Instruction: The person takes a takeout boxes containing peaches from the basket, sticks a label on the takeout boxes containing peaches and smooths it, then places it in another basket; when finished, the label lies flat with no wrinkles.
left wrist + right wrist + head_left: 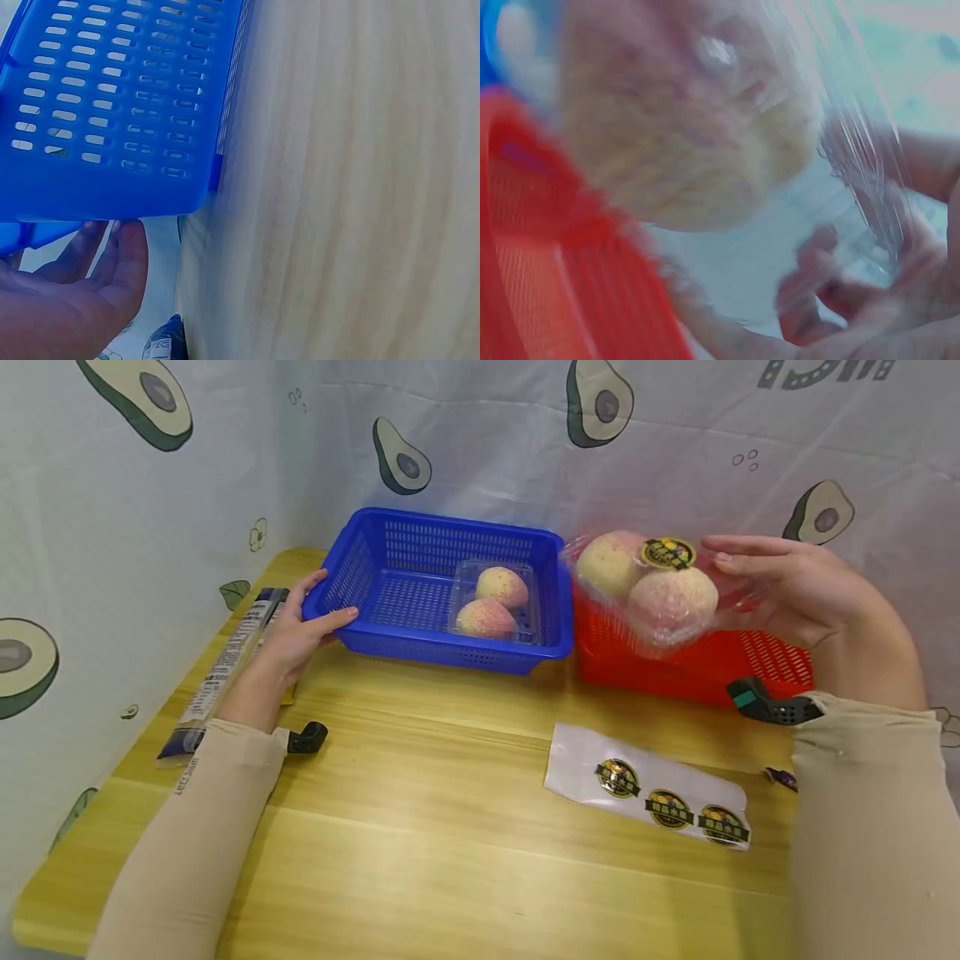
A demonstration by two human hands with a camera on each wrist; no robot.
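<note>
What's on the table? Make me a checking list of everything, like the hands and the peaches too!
Surface: wooden table, light yellow grain.
Job's things: clear box of two peaches with a sticker on top, held up over the red basket; blue basket holding another clear box of peaches.
Clutter: sheet of three stickers; long packet by the left edge.
Hands: left hand holds the blue basket's corner; right hand holds the lifted box.
Cables: nothing seen.
Surroundings: avocado-print cloth behind and at the left.
</note>
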